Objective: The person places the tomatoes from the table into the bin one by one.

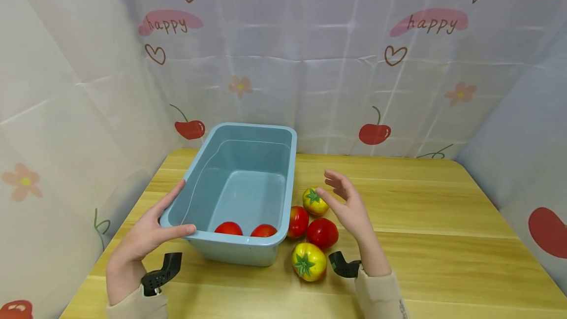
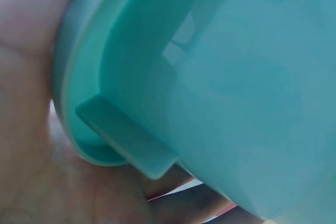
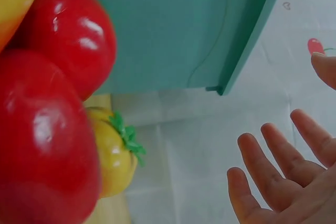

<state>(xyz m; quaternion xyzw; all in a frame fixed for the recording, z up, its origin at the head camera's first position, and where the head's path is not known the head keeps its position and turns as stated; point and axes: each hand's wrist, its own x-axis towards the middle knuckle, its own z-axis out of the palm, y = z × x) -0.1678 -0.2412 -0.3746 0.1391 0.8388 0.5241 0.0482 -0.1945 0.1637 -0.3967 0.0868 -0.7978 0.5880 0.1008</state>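
Observation:
A light blue plastic bin (image 1: 289, 181) stands on the table, two red tomatoes (image 1: 228, 228) showing inside its near end. My left hand (image 1: 148, 233) grips the bin's near left corner, thumb over the front rim and fingers along the left side. In the left wrist view the palm lies against the rounded corner (image 2: 86, 93). To the right of the bin sit two red tomatoes (image 1: 323, 233) and two yellow ones with green leafy tops, one in front (image 1: 309, 262) and one behind (image 1: 312, 205). My right hand (image 1: 352, 210) hovers beside the rear yellow tomato, fingers spread and holding nothing.
The wooden table (image 1: 434, 240) extends to the right of my right hand. A white curtain (image 1: 328, 78) printed with cherries, hearts and flowers hangs behind it and along both sides. Each wrist carries a small black camera mount (image 1: 161, 274).

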